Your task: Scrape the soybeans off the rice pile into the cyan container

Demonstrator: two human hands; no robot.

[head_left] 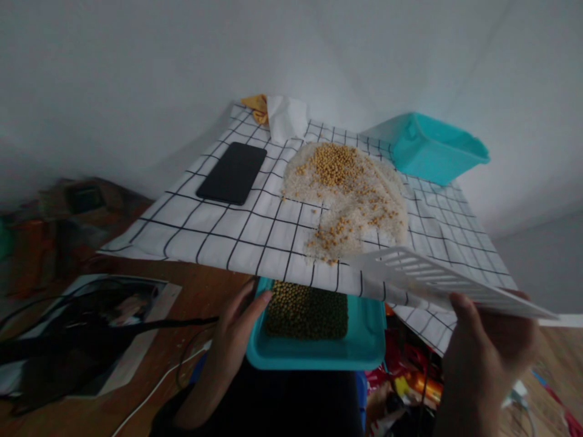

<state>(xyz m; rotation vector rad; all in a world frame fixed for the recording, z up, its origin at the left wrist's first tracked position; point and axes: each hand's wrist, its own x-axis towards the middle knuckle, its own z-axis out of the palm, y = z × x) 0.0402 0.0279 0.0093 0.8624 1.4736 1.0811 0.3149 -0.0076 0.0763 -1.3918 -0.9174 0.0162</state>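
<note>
My left hand [237, 315] grips the left rim of a turquoise plastic basin [314, 359], thumb over the edge. The basin sits below the table's front edge and holds yellow and dark greenish beans [310, 309]. In my right hand [489, 340] is a white slotted plastic board [432, 273], tilted, its far end at the table's front edge beside the grain. On the checked tablecloth [218, 233] lies a spread of pale rice-like grain [387, 182] with yellow soybeans [334, 164] heaped on its far part and scattered nearer the front.
A black phone-like slab [233, 173] lies on the left of the cloth. White crumpled paper [286, 118] and a yellow cloth-like piece [258, 108] are at the back by the wall. An upright turquoise bin [437, 149] stands back right. Cables [159, 382] run across the floor at left.
</note>
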